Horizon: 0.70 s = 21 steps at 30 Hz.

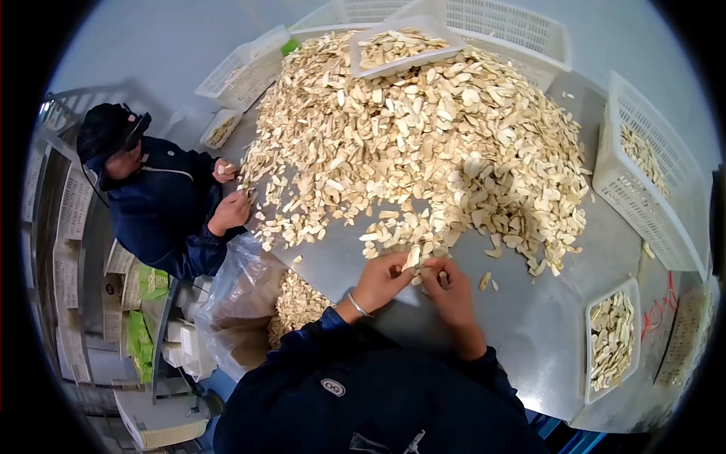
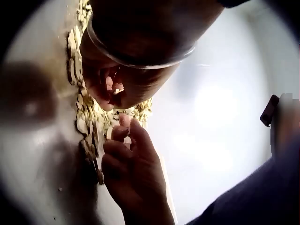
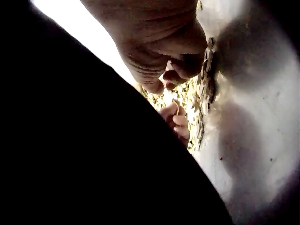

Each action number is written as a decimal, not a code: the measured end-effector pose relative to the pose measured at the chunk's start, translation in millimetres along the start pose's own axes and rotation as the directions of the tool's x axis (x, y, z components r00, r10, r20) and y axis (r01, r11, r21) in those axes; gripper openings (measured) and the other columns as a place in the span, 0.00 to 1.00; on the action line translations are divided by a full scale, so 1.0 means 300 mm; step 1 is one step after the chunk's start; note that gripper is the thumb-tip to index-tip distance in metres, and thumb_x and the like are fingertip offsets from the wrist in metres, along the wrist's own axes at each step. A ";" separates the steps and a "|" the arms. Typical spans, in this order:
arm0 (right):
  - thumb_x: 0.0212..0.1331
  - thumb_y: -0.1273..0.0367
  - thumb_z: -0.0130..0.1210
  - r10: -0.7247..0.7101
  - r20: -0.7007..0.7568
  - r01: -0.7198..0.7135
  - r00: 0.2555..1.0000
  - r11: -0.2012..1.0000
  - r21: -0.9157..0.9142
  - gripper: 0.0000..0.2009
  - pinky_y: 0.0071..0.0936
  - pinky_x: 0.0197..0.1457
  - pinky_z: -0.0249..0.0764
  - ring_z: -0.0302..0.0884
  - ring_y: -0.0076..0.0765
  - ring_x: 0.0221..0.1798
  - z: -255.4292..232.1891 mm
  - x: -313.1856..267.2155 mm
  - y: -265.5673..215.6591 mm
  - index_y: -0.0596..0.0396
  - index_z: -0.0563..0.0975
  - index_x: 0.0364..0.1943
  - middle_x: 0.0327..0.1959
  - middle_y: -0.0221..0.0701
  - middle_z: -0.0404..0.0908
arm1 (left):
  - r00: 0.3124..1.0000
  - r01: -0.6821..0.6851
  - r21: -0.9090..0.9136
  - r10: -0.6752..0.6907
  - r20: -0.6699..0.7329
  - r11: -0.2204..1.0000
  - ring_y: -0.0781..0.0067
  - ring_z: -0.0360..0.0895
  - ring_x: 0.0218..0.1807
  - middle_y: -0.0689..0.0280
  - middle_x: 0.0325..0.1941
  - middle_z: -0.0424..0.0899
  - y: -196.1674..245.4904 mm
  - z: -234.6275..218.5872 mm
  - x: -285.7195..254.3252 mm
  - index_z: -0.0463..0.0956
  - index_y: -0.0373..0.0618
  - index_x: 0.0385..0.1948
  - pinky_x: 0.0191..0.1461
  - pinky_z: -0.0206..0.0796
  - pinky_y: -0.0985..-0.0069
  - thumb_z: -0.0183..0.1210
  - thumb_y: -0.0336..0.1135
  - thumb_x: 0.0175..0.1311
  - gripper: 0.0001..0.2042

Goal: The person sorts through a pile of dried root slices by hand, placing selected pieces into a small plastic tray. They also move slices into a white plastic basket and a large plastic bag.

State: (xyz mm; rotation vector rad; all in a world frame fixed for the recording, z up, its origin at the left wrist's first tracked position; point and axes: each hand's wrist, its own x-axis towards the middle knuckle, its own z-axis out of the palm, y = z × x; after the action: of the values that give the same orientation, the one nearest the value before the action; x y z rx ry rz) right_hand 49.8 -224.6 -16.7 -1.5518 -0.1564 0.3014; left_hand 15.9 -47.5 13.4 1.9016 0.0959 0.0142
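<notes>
Over the near edge of a big heap of pale, dried-looking slices point(image 1: 423, 129), my two hands meet. My left hand point(image 1: 378, 284), with a bracelet at its wrist, pinches one long pale slice point(image 1: 413, 256) between thumb and fingers. Close on its right, my right hand point(image 1: 451, 293) has its fingers curled, thumb and index fingertips together at the lower end of that slice. In the left wrist view the right hand point(image 2: 133, 164) faces the left one, fingertips nearly meeting. Dark sleeve and shadow hide much of the right wrist view.
The heap lies on a metal table point(image 1: 522, 325). A tray of slices point(image 1: 634, 303) stands at right, beyond it a white basket point(image 1: 650, 204). Another tray point(image 1: 408, 64) tops the heap. At left, another person point(image 1: 162, 189) handles slices beside a plastic bag point(image 1: 238, 303).
</notes>
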 end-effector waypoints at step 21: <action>0.62 0.72 0.64 0.030 -0.051 -0.029 0.998 0.999 0.021 0.11 0.18 0.40 0.77 0.78 0.15 0.40 -0.023 -0.018 -0.069 0.60 0.81 0.46 0.37 0.24 0.84 | 0.930 -0.358 0.391 0.362 0.067 0.848 0.47 0.82 0.47 0.52 0.50 0.83 0.099 0.068 -0.024 0.78 0.41 0.55 0.48 0.77 0.64 0.59 0.28 0.66 0.16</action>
State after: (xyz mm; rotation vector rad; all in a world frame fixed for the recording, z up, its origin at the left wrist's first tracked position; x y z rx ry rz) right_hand 48.4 -232.5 4.1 -1.5411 -0.0900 0.2858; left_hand 11.6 -76.8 35.1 2.3038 -0.2770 0.2795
